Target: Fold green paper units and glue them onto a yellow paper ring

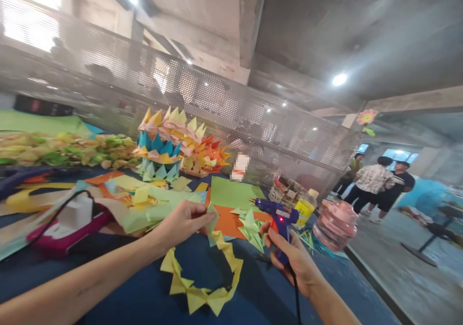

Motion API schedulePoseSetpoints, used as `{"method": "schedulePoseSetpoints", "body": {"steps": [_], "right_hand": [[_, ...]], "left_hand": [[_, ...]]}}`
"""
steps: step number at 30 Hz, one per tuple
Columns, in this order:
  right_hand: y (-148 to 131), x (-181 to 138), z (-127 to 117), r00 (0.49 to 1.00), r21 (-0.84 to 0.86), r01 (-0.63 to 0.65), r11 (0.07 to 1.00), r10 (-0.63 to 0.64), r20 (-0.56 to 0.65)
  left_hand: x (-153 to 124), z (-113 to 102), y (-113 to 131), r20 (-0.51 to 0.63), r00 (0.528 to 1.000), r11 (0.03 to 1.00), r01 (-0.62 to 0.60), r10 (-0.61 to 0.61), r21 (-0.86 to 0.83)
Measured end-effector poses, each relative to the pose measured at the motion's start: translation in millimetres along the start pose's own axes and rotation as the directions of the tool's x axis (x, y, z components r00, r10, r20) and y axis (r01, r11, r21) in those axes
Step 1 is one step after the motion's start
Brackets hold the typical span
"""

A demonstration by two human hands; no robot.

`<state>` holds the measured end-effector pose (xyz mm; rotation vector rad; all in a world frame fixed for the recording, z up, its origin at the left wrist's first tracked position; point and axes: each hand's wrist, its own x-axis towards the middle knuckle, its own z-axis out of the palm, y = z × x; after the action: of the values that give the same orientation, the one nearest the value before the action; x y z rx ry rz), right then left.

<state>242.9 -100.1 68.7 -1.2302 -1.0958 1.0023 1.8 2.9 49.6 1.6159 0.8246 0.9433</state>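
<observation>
My left hand [183, 221] is closed in a pinch on one end of a chain of folded yellow paper triangles [202, 279] that curves in a half ring on the blue table [253, 291]. A pale green folded piece sits at the pinched end. My right hand [292, 257] grips the handle of a blue hot glue gun [277, 214], its nozzle pointing left and a red light lit on its side. A few folded green triangles [251, 228] lie between the hands, on an orange sheet [226, 219].
Stacked paper-triangle rings [170, 144] stand at the back against a perforated metal screen [235, 117]. Loose coloured sheets, a pink box with a white charger [72, 219], a yellow bottle [306, 207] and a pink tape roll [334, 223] are around. Three people [376, 182] stand far right.
</observation>
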Motion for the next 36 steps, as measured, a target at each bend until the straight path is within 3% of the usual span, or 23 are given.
{"method": "schedulePoseSetpoints", "body": {"steps": [4, 12, 18, 36], "right_hand": [[10.2, -1.7, 12.9, 0.998, -0.012, 0.002, 1.000, -0.001, 0.055], [27.3, -22.5, 1.0, 0.994, -0.055, -0.036, 0.998, 0.041, 0.098], [34.8, -19.0, 5.6, 0.994, 0.039, -0.068, 0.997, 0.064, 0.087], [33.0, -15.5, 2.4, 0.974, 0.149, -0.206, 0.967, 0.188, 0.125]], "left_hand": [[2.0, 0.7, 0.4, 0.010, 1.000, 0.999, 0.005, -0.004, -0.046], [0.0, 6.0, -3.2, 0.096, 0.994, 0.986, 0.074, -0.060, -0.147], [0.6, 7.1, -4.6, 0.147, 0.987, 0.983, 0.087, -0.063, -0.161], [-2.6, 10.6, -6.5, 0.206, 0.978, 0.984, 0.066, -0.031, -0.165]]}}
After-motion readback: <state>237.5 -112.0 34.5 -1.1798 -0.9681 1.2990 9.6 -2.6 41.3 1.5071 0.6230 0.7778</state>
